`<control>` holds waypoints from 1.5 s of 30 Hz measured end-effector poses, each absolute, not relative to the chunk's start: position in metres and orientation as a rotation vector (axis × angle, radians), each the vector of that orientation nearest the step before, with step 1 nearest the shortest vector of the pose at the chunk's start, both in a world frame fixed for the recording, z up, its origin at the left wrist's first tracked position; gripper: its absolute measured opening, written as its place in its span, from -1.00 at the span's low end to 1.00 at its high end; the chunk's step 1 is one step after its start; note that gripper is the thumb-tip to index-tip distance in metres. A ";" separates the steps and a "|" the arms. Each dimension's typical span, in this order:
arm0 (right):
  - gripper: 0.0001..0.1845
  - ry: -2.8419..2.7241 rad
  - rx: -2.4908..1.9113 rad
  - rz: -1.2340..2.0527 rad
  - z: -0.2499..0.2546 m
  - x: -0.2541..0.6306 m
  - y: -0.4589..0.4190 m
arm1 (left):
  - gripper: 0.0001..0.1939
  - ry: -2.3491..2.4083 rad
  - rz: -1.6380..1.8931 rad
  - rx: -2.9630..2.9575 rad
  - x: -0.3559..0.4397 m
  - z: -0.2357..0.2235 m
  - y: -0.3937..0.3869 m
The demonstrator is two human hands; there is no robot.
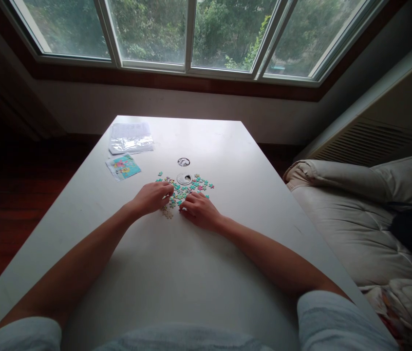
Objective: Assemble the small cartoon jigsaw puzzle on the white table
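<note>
A white desk (191,273) fills the frame's middle, a window (151,31) above it; the left hand (154,196) and right hand (202,210) are near centre, each grip curled narrow, whether pinching anything I cannot tell; a careless sweep could scatter the pieces (200,187), lying loose between and just beyond both grips.

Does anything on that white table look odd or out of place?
One thing: a round disc with a notch lies beside the loose puzzle pieces, near a round opening in the tabletop. It may be that opening's cover, off its place, though I can't be sure.
</note>
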State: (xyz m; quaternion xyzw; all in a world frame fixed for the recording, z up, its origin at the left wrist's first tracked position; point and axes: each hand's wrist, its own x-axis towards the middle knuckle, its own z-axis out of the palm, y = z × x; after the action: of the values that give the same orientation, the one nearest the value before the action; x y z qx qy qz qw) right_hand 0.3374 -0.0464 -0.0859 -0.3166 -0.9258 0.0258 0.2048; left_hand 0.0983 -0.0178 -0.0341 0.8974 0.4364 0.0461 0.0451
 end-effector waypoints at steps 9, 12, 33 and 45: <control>-0.85 -2.579 -0.880 0.070 -0.087 0.338 -0.046 | -0.89 1.326 0.117 2.733 0.102 -0.040 -0.018; -0.85 -2.582 -0.882 0.072 -0.086 0.337 -0.046 | -0.89 1.347 0.106 2.747 0.101 -0.041 -0.017; -0.66 -2.605 -0.679 0.055 -0.071 0.331 -0.061 | -0.85 1.214 0.077 2.638 0.085 -0.030 -0.010; -0.73 -2.770 -0.467 0.050 -0.071 0.329 -0.063 | -0.86 1.113 -0.100 2.488 0.080 -0.015 -0.013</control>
State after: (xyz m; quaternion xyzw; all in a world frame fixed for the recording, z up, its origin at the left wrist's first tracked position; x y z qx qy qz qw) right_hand 0.3289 -0.0628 -0.0706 -0.1641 -0.9723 0.0176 0.1653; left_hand 0.0795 -0.0131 -0.0151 0.8927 0.3994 -0.0359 0.2057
